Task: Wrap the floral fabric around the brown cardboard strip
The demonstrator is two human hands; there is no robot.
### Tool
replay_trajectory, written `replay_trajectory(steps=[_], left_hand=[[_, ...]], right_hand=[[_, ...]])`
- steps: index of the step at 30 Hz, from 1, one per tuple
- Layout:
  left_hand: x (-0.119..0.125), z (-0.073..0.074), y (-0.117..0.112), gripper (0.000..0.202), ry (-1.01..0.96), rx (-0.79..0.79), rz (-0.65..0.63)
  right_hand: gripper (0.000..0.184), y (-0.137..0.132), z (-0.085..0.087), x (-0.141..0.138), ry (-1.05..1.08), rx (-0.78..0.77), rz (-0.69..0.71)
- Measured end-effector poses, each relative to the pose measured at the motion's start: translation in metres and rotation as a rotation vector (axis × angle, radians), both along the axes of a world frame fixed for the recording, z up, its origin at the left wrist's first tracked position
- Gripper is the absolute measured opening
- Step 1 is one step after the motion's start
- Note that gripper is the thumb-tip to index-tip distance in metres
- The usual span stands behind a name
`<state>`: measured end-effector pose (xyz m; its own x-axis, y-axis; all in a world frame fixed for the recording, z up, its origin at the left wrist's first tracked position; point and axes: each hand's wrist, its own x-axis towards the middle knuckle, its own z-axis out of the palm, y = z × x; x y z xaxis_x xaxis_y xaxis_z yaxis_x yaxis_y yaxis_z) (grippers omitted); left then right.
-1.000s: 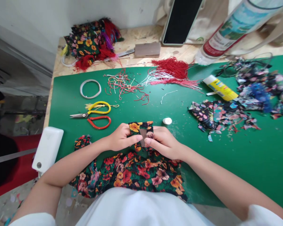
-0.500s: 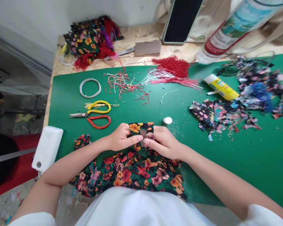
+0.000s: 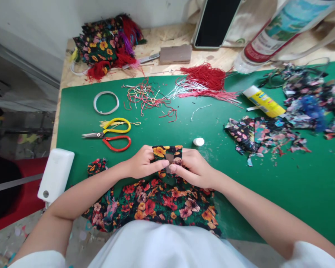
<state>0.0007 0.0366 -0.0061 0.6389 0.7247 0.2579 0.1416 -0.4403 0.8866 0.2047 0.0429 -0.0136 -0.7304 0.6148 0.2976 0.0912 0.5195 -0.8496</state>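
Observation:
Between both hands is a small piece of floral fabric [image 3: 159,151], its edges folded around a brown card [image 3: 169,158] that shows in the middle. My left hand [image 3: 143,162] grips its left side, thumb flat on the front and fingers behind. At the right side my right hand [image 3: 197,167] pinches it the same way, the two thumb tips almost meeting over the card. The fingers behind the piece are hidden. Below the hands a larger floral cloth [image 3: 170,204] lies crumpled against the white shirt. Just beyond my right hand sits a white glue cap [image 3: 198,142].
On the green mat [image 3: 162,130] lie scissors [image 3: 111,134], a tape roll [image 3: 106,102], red tassel threads [image 3: 203,82], a glue stick [image 3: 264,101] and fabric scraps [image 3: 265,136]. Behind stand a phone [image 3: 216,22], a bottle [image 3: 279,33] and tasselled floral pieces [image 3: 103,48]. A white device [image 3: 56,175] is at left.
The hands and the folded piece stay almost as they were. The view has shifted very slightly.

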Motion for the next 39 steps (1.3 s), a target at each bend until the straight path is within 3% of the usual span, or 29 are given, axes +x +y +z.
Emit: replay_trajectory(steps=[39], left_hand=[[-0.0004, -0.0001, -0.0001, 0.028, 0.027, 0.024, -0.005]], right_hand=[[0.037, -0.0017, -0.0025, -0.0009, 0.014, 0.058, -0.021]])
